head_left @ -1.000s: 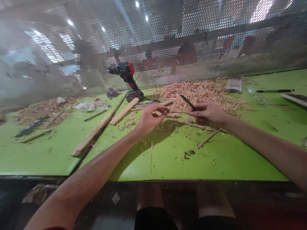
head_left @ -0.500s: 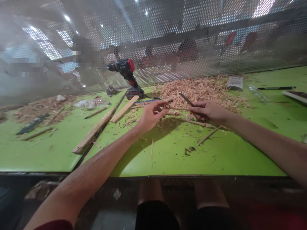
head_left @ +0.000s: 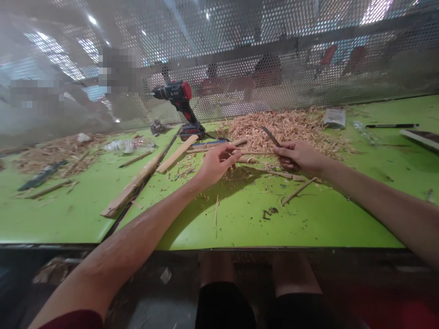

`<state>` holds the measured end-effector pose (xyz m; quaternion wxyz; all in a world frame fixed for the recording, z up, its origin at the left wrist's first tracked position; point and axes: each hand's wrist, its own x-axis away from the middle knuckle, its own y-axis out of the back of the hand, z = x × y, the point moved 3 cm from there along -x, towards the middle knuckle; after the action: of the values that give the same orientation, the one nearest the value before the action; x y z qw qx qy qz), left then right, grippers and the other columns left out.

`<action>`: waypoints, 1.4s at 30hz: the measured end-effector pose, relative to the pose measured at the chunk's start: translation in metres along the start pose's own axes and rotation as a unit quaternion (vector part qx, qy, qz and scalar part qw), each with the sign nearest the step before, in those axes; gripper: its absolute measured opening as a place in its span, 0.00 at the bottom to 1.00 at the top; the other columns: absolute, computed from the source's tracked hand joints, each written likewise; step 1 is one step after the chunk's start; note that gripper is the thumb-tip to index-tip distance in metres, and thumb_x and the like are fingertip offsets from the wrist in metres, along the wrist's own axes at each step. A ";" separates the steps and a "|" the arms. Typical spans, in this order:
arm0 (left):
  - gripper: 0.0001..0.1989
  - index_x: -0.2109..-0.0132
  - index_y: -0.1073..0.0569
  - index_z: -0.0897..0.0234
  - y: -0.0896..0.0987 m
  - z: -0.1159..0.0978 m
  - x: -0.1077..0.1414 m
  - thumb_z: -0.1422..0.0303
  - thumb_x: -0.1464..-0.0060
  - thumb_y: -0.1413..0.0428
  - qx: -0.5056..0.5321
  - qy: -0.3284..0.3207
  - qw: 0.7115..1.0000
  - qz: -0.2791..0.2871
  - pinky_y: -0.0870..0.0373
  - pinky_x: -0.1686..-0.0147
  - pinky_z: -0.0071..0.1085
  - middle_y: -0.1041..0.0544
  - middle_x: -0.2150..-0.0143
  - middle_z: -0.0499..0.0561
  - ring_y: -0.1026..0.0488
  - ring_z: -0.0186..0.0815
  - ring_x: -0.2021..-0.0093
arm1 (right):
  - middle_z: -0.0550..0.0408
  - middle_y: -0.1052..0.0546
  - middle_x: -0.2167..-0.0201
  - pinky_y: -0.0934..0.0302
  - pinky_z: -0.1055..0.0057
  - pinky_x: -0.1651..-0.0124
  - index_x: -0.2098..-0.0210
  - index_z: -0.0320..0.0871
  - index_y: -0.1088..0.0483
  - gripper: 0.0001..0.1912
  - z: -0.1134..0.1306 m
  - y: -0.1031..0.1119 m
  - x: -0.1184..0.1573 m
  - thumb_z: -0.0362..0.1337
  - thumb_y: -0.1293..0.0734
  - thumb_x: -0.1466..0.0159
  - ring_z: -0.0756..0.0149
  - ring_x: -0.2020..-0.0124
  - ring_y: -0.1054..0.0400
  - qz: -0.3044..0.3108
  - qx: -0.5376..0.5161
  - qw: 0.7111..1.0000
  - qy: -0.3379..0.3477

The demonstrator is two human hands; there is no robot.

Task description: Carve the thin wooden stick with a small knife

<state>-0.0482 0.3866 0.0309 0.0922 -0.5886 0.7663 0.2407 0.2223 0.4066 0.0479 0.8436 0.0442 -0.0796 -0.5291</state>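
Note:
My left hand (head_left: pixel 221 163) pinches the left end of a thin wooden stick (head_left: pixel 258 153) between thumb and fingers. My right hand (head_left: pixel 297 156) is closed around a narrow dark blade like a knife (head_left: pixel 270 135), whose tip points up and to the left. The stick's right end meets the fingers of that hand; whether they grip it too is hidden. Both hands are above the green table (head_left: pixel 240 228), in front of a heap of wood shavings (head_left: pixel 288 130). Below the stick lies another thin strip of wood (head_left: pixel 279 173).
A cordless drill (head_left: pixel 181 107) stands upright behind my left hand. Wooden slats (head_left: pixel 133 189) lie left of it, along a dark gap in the table. A short stick (head_left: pixel 298 191), a small packet (head_left: pixel 334 118) and a black pen (head_left: pixel 393 125) lie on the right. A perforated metal screen (head_left: pixel 233 59) closes the back.
The fingers of my left hand have closed together on the stick, and the small ring shape at their tips no longer shows. My right hand with the blade has shifted slightly right.

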 end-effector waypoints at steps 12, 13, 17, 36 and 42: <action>0.16 0.51 0.22 0.65 0.001 -0.004 -0.001 0.61 0.41 0.32 0.033 0.005 0.999 -0.014 0.21 0.75 0.24 0.18 0.60 0.52 0.21 0.29 0.72 | 0.61 0.38 0.81 0.55 0.74 0.79 0.72 0.41 0.33 0.25 0.003 -0.006 0.003 0.53 0.23 0.33 0.77 0.81 0.47 0.013 0.054 0.998 -0.013; 0.14 0.52 0.22 0.65 0.001 -0.004 -0.001 0.61 0.40 0.33 0.038 0.014 0.999 -0.016 0.22 0.75 0.24 0.18 0.61 0.52 0.21 0.29 0.72 | 0.61 0.37 0.81 0.54 0.74 0.79 0.72 0.41 0.32 0.25 0.003 -0.006 0.003 0.52 0.23 0.33 0.77 0.81 0.47 0.013 0.053 0.998 -0.014; 0.09 0.62 0.25 0.64 0.004 -0.002 -0.002 0.64 0.38 0.35 0.049 0.056 0.997 -0.037 0.23 0.75 0.24 0.20 0.69 0.50 0.22 0.29 0.74 | 0.62 0.37 0.80 0.55 0.75 0.79 0.70 0.40 0.30 0.19 0.001 -0.004 0.002 0.45 0.24 0.30 0.77 0.81 0.47 0.004 0.033 0.999 -0.022; 0.04 0.61 0.29 0.64 0.003 -0.006 0.002 0.70 0.36 0.42 0.025 0.122 0.992 -0.020 0.25 0.78 0.24 0.24 0.73 0.46 0.23 0.31 0.76 | 0.52 0.26 0.69 0.47 0.78 0.79 0.63 0.39 0.25 0.07 0.020 0.011 0.009 0.36 0.27 0.29 0.76 0.76 0.39 -0.044 0.021 0.999 0.016; 0.05 0.62 0.32 0.63 0.001 -0.007 0.000 0.71 0.35 0.45 0.044 0.118 0.990 -0.057 0.27 0.77 0.23 0.26 0.71 0.46 0.25 0.28 0.76 | 0.53 0.23 0.71 0.47 0.78 0.80 0.60 0.39 0.24 0.04 0.019 0.013 0.006 0.27 0.27 0.35 0.75 0.78 0.36 -0.031 0.000 0.999 0.020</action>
<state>-0.0485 0.3838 0.0375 0.0404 -0.6508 0.7470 0.1300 0.2327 0.4064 0.0691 0.8282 0.0573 -0.0613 -0.5542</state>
